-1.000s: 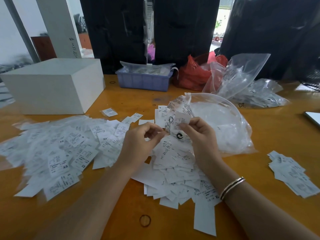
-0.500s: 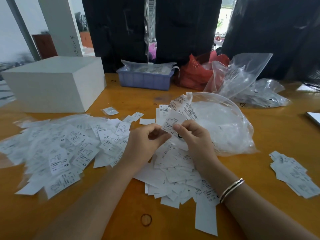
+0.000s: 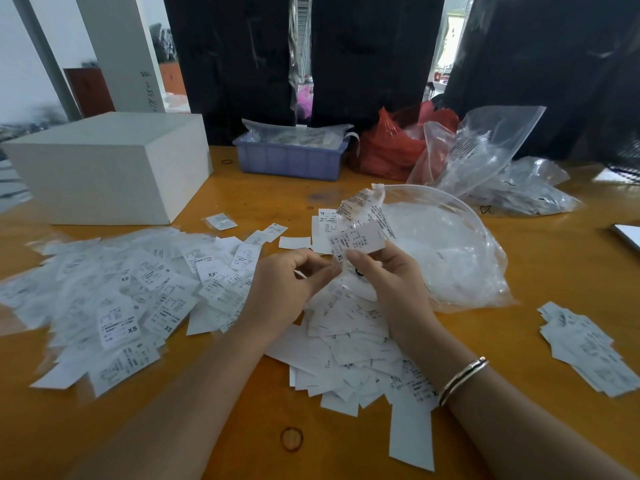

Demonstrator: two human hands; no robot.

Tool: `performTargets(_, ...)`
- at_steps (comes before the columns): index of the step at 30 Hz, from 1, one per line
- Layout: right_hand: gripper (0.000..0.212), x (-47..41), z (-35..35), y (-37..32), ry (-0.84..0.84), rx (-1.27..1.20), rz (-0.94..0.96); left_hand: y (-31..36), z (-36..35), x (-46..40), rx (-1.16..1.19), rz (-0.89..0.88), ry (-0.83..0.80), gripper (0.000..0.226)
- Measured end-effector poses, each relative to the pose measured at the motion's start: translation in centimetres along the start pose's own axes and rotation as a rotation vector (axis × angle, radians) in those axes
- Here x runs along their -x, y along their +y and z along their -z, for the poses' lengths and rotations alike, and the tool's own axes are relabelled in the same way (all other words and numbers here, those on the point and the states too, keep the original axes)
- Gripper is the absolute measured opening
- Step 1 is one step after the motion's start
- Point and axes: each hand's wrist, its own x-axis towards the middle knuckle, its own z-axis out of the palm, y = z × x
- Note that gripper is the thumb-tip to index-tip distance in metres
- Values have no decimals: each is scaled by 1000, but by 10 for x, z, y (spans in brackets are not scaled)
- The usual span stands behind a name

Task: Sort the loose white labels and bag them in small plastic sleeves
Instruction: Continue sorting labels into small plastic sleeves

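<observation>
A white label [image 3: 358,241] marked XL is held above the middle of the orange counter [image 3: 242,427], partly inside a small clear plastic sleeve [image 3: 363,216] whose edges are hard to trace against the bags behind it. The right hand [image 3: 391,282] pinches the label's lower edge with curled fingers [image 3: 360,256]; how far the label sits in the sleeve cannot be told. The left hand [image 3: 287,289] has its fingers [image 3: 322,273] curled toward the same spot, tips meeting at the sleeve's lower corner; what exactly they grasp is hidden by the hand itself. A thin bracelet [image 3: 462,379] circles the right wrist.

Under the hands lies a heap of loose labels [image 3: 346,355], most face down. To the left spreads a pile of sleeved labels [image 3: 121,299], where XS, S and XX can be read; the finer print is too small. A smaller stack of labels [image 3: 588,351] lies near the right edge. Just beyond the hands sits a large clear zip bag [image 3: 446,251] with pale contents. Farther back stand a white box [image 3: 110,168], a blue tray [image 3: 291,157], a red bag [image 3: 391,147] and more clear bags [image 3: 485,157].
</observation>
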Motion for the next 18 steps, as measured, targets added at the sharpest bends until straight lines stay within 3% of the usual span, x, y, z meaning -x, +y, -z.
performTargets(7,28,-1,2,-4,-54,200,1,1,1,0,42,-35,8,12)
performTargets(18,19,-2,8,3,-35,543,211,3,3,-1,104,26,-31,8)
